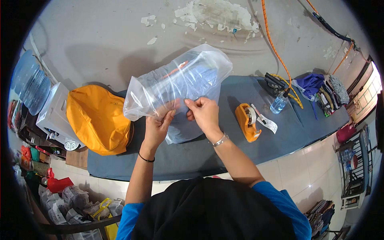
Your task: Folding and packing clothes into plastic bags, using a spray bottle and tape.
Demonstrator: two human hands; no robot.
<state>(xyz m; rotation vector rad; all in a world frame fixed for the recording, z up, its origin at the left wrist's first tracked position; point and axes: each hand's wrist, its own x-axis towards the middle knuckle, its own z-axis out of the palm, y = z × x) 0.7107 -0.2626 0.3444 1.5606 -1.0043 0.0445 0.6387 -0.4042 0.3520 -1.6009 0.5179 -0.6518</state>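
Observation:
A clear plastic bag [177, 87] with folded blue cloth [204, 79] inside stands on the dark padded table, leaning toward the wall. My left hand [160, 124] grips the near edge of the bag, its thumb outside and its fingers seen through the film. Just to the right, my right hand [205, 114] has thumb and fingers pinched together at the bag's plastic; the bit between the fingertips is too small to make out. Left of the bag sits a yellow fabric bag [97, 120]. To its right is an orange tape dispenser [246, 123] with a roll of tape.
Beside the dispenser lie a pen and paper slip [268, 123]. Farther right are an iron [273, 85] with an orange cord, a blue spray bottle [279, 103] and folded clothes [327, 93]. A water dispenser [57, 114] stands left; bagged bundles [66, 207] lie below.

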